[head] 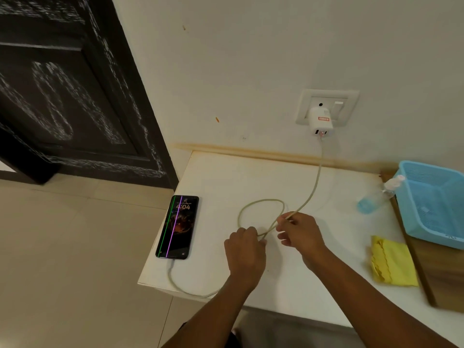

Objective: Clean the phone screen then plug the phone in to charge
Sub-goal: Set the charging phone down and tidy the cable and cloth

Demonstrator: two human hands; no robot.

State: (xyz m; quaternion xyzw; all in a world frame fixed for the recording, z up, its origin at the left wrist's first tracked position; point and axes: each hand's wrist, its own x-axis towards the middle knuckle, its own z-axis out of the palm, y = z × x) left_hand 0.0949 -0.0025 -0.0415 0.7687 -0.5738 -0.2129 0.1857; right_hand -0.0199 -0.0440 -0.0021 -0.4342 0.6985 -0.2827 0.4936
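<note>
A black phone (pixel 177 226) lies face up at the left edge of the white table (pixel 313 285), its screen lit with green and purple vertical lines. A pale charging cable (pixel 259 202) is plugged into the phone's near end, loops across the table and runs up to a white charger (pixel 320 121) in the wall socket (pixel 326 106). My left hand (pixel 244 249) pinches the cable beside the loop. My right hand (pixel 300 231) grips the cable a little further along, where it rises toward the charger.
A yellow cloth (pixel 391 263) lies on the table to the right. A clear spray bottle with blue liquid (pixel 376 197) lies beside a blue plastic basket (pixel 437 204), which sits on a wooden board (pixel 442 277). A dark door (pixel 75 96) stands at left.
</note>
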